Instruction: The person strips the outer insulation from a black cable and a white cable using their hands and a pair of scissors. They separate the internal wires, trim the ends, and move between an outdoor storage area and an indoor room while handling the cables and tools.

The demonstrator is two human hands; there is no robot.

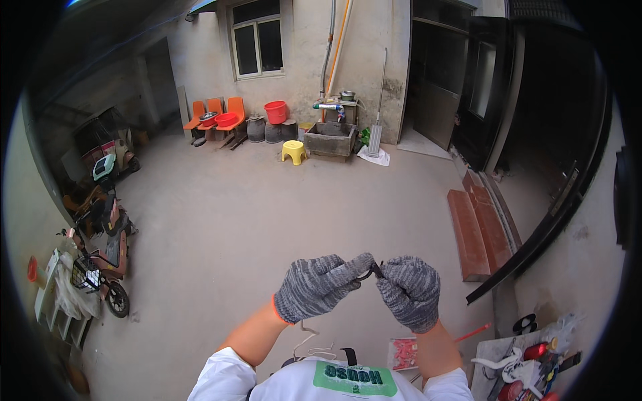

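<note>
Both gloved hands meet at chest height over the courtyard floor [267, 214], raised close so the tiny work sits in plain sight. Left hand [317, 284] and right hand [409, 291] each pinch one end of a small dark part [373, 271], fingertips closed on it from opposite sides; splitting the hold this way steadies something too small for one grip. What the part is cannot be told. Below and right of the grip, a board [498, 354] keeps red and white tools within reach. Far beyond the grip stand a yellow stool [293, 152] and red bucket [275, 111].

Soft even daylight, fisheye-bent dark rim
</note>
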